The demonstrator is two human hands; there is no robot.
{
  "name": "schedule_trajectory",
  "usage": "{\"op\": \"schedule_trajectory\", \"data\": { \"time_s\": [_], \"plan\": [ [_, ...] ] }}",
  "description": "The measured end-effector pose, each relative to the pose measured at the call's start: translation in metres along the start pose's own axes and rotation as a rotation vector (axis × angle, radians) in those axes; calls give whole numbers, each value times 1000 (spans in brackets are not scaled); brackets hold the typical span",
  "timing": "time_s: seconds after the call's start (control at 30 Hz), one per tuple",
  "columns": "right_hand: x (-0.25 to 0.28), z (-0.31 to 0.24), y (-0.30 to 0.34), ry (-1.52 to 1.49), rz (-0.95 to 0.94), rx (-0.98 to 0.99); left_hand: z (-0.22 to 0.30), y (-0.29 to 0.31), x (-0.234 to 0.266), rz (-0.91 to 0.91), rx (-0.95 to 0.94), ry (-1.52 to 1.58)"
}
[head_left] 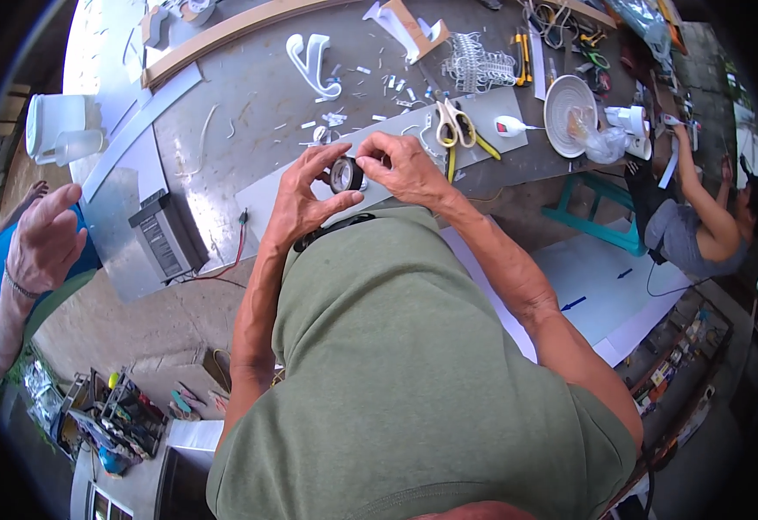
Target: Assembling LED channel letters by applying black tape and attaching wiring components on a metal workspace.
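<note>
A roll of black tape (359, 178) sits between my hands above the near edge of the workbench. My left hand (308, 192) grips it from the left, with the thumb below and the fingers curled over the top. From the right, my right hand (405, 170) is closed, its thumb and index finger pinched at the roll's upper right rim. Whether a loose tape end is between those fingertips is too small to see. Just beyond my right hand lie scissors (455, 124) with pale handles and a yellow-handled tool (488, 147).
A white curved plastic piece (314, 68) and scattered white bits lie on the grey bench (257, 95). A glue bottle (509, 126) and a round woven plate (569, 113) are to the right. A black-grey box (166, 236) stands left. Two other people work at either side.
</note>
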State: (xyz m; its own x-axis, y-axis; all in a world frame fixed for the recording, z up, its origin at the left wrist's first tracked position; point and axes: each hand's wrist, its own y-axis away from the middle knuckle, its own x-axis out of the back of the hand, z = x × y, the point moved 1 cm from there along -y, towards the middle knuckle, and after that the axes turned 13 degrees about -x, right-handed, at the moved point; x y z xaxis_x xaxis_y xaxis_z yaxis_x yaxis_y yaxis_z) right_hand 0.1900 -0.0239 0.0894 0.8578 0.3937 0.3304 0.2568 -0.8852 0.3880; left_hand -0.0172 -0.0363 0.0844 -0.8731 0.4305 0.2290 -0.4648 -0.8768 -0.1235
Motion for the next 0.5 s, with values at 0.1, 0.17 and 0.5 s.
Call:
{"op": "schedule_trajectory", "data": {
  "time_s": [0.1, 0.17, 0.5],
  "plan": [
    [-2, 1, 4, 3, 20, 0, 1, -1, 1, -33, -6, -42],
    [-6, 5, 7, 24, 44, 33, 2, -2, 0, -39, -17, -80],
    [-8, -8, 36, 19, 139, 162, 10, 3, 1, -79, 227, -6]
  ]
}}
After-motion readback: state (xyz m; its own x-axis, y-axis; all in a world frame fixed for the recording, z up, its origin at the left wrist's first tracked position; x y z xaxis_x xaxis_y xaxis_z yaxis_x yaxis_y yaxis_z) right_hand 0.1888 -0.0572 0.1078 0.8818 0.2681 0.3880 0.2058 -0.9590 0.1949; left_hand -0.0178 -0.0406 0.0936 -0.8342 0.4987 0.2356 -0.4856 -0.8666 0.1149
